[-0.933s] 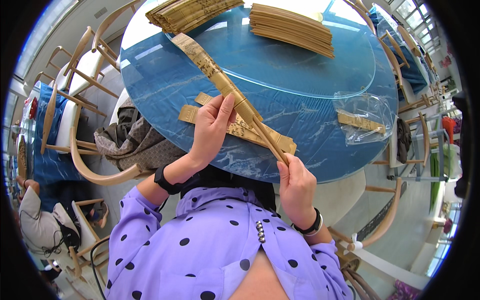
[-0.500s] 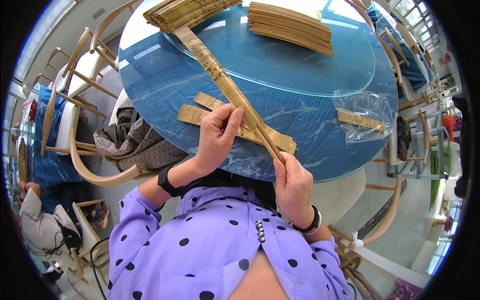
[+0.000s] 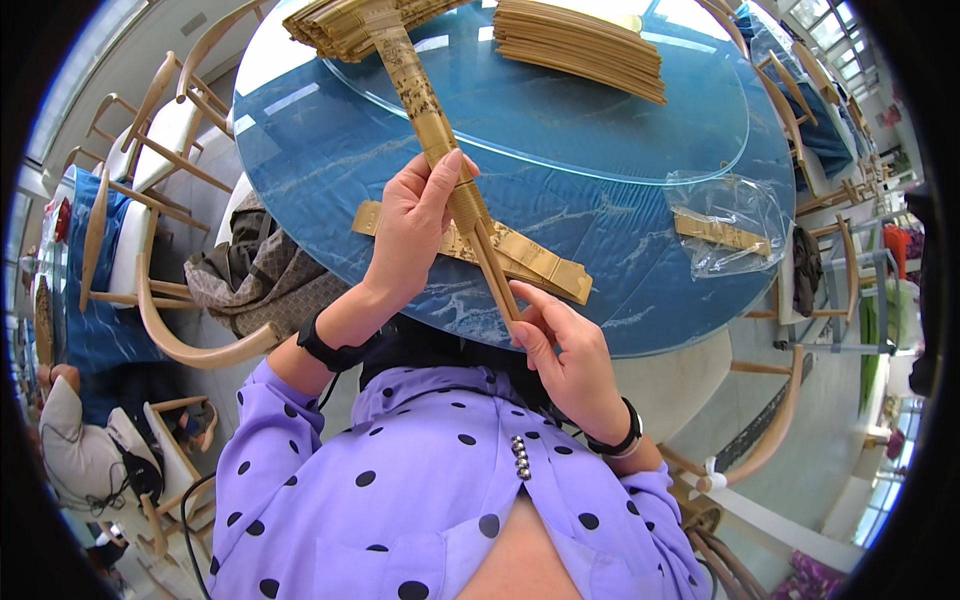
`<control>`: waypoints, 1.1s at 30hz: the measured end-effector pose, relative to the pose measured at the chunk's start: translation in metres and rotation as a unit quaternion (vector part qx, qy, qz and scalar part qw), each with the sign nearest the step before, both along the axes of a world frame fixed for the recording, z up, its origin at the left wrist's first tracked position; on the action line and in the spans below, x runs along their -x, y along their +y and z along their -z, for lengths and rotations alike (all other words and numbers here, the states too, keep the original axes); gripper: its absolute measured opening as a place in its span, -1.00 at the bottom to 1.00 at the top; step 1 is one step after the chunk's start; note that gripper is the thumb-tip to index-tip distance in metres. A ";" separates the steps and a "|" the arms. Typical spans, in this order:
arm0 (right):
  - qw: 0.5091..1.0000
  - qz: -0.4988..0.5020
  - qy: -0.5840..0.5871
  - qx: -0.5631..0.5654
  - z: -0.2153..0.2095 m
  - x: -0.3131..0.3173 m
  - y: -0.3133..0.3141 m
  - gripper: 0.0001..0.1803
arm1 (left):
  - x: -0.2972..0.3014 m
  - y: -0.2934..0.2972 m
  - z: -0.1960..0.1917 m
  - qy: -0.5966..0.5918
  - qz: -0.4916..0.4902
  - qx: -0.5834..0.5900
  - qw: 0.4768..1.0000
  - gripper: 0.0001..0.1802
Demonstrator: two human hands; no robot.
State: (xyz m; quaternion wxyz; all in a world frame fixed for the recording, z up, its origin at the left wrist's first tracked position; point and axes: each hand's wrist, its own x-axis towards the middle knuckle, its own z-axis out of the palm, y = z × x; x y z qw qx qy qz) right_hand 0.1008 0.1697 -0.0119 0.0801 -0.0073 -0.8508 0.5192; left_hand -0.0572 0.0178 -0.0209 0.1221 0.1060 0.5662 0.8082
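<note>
My left hand (image 3: 412,225) is closed around a long gold paper chopstick sleeve (image 3: 428,128) with dark printing. Wooden chopsticks (image 3: 494,272) stick out of the sleeve's lower end and slant toward me. At their bare ends is my right hand (image 3: 572,350), its thumb and forefinger apart; the thumb tip lies against or just beside the ends. Flat gold sleeves (image 3: 535,262) lie crossed on the table under the held one, partly hidden by my left hand and the chopsticks.
A pile of gold sleeves (image 3: 335,30) and a stack of bare chopsticks (image 3: 575,48) rest on the glass turntable (image 3: 600,140). At the right of the blue table (image 3: 320,190) lies a clear plastic bag (image 3: 728,225) with a gold sleeve. A patterned bag (image 3: 265,275) sits on a chair at left.
My left hand has shifted up and left along with the sleeve, which stands steeper. My right hand has loosened from the chopstick ends, its fingers spreading, and moved slightly left.
</note>
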 end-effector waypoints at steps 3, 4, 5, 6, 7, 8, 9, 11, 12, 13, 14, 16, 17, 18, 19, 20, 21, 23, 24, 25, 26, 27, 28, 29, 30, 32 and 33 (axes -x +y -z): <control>0.994 -0.020 0.099 -0.050 0.000 0.001 0.001 -0.56 | 0.001 0.002 0.004 0.001 -0.018 0.006 1.000 -0.66; 0.985 -0.028 0.152 -0.082 0.001 0.003 0.001 -0.53 | 0.000 0.002 0.004 -0.004 -0.014 0.012 1.000 -0.66; 0.970 -0.057 0.206 -0.119 0.004 0.004 0.003 -0.56 | -0.001 0.002 0.005 -0.012 -0.020 0.006 1.000 -0.66; 0.966 -0.062 0.216 -0.125 0.003 0.005 0.003 -0.56 | 0.000 0.002 0.007 -0.018 -0.027 -0.002 0.999 -0.66; 0.963 -0.068 0.226 -0.132 0.000 0.005 0.001 -0.56 | 0.000 0.003 0.008 -0.024 -0.033 -0.009 0.999 -0.66; 0.959 -0.073 0.236 -0.138 -0.001 0.005 0.001 -0.56 | -0.001 0.002 0.007 -0.018 -0.028 0.011 0.999 -0.66; 0.947 -0.085 0.266 -0.160 0.004 0.006 0.002 -0.56 | -0.002 0.000 0.005 -0.011 -0.021 0.029 0.999 -0.66; 0.925 -0.080 0.297 -0.226 0.007 0.006 0.004 -0.61 | -0.001 0.000 0.008 0.009 -0.021 0.056 0.998 -0.65; 0.920 -0.083 0.296 -0.243 0.004 0.006 0.004 -0.63 | 0.000 -0.001 0.009 0.003 -0.012 0.050 0.999 -0.65; 0.918 -0.082 0.302 -0.244 0.004 0.006 0.003 -0.64 | 0.001 -0.002 0.010 -0.003 -0.003 0.044 0.999 -0.66; 0.916 -0.081 0.307 -0.245 0.007 0.004 0.002 -0.64 | 0.001 -0.003 0.011 -0.010 0.006 0.039 0.999 -0.66; 0.921 -0.088 0.311 -0.215 0.008 0.008 0.003 -0.64 | 0.000 -0.001 0.013 0.006 -0.004 0.042 0.999 -0.66; 0.923 -0.089 0.311 -0.208 0.006 0.010 0.004 -0.66 | 0.000 0.001 0.014 0.014 -0.009 0.044 0.999 -0.66; 0.927 -0.089 0.306 -0.196 0.005 0.010 0.002 -0.67 | -0.003 0.001 0.013 0.011 -0.008 0.042 0.999 -0.66; 0.929 -0.088 0.306 -0.191 0.004 0.011 0.001 -0.67 | -0.005 0.002 0.012 0.008 -0.007 0.039 0.999 -0.67; 0.930 -0.088 0.305 -0.185 0.003 0.013 0.000 -0.68 | -0.006 0.004 0.011 0.005 -0.006 0.037 0.999 -0.67; 0.933 -0.088 0.301 -0.179 0.004 0.011 -0.001 -0.69 | -0.009 0.005 0.011 -0.002 0.001 0.035 0.999 -0.67; 0.932 -0.070 0.305 -0.184 0.005 0.015 -0.004 -0.70 | -0.013 0.007 0.010 -0.016 0.015 0.031 0.999 -0.67; 0.932 -0.061 0.306 -0.186 0.006 0.016 -0.005 -0.70 | -0.017 0.008 0.009 -0.028 0.023 0.027 0.999 -0.66; 0.930 -0.050 0.312 -0.188 0.008 0.018 -0.006 -0.69 | -0.019 0.009 0.005 -0.040 0.030 0.023 0.998 -0.66; 0.929 -0.040 0.310 -0.197 0.007 0.021 -0.006 -0.70 | -0.021 0.009 0.001 -0.052 0.038 0.018 0.998 -0.65; 0.926 -0.019 0.316 -0.205 0.009 0.026 -0.005 -0.70 | -0.019 0.007 -0.010 -0.083 0.035 0.028 0.996 -0.64; 0.923 0.002 0.322 -0.213 0.010 0.027 -0.005 -0.70 | -0.018 0.003 -0.006 -0.057 0.038 0.026 0.997 -0.64; 0.921 0.004 0.325 -0.216 0.010 0.027 -0.003 -0.71 | -0.017 -0.001 0.001 -0.031 0.040 0.023 0.998 -0.65; 0.921 0.000 0.326 -0.211 0.010 0.028 -0.003 -0.71 | -0.014 -0.002 0.003 -0.003 0.044 0.019 0.999 -0.65; 0.923 -0.007 0.327 -0.203 0.010 0.030 -0.004 -0.71 | -0.016 0.005 -0.001 0.058 -0.011 0.064 0.996 -0.60; 0.926 -0.013 0.324 -0.196 0.009 0.030 -0.004 -0.71 | -0.015 0.009 0.005 0.109 -0.038 0.084 0.990 -0.58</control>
